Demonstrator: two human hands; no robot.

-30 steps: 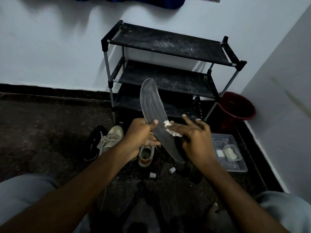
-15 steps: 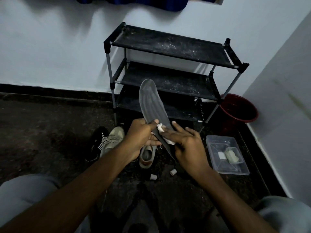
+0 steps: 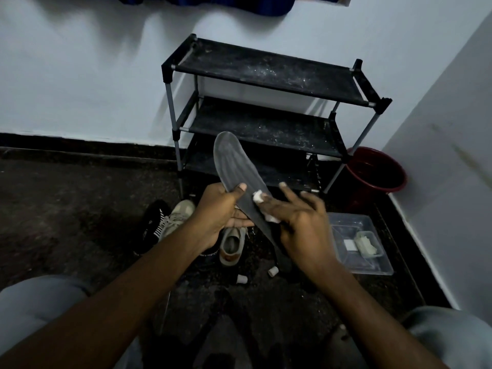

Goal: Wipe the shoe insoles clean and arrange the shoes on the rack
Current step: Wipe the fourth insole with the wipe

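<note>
gripping the grey insole (image 3: 234,163) at its middle, the left hand (image 3: 221,211) has its thumb across the top face and its fingers curled underneath, just as it did a second ago. the insole slants away from the hands, its rounded toe end up in front of the lower shelves of the black rack (image 3: 266,73) and its heel end hidden below the right hand (image 3: 300,222). that hand lies with fingers stretched and spread, pressing a small white wipe (image 3: 257,196) flat onto the insole. since a second ago it has slid closer to the left hand, so it covers more of the lower half, and the wipe now shows as a smaller wad near the left thumb.

under the hands, on the dark floor (image 3: 66,209), a beige shoe (image 3: 231,246) lies with its opening up. a second beige shoe (image 3: 178,214) and a black shoe (image 3: 153,222) sit to the left of the left wrist. two small white caps (image 3: 273,271) lie below the beige shoe. right of the right hand is a clear plastic box (image 3: 378,270), and beyond it a red bucket (image 3: 378,171).
</note>
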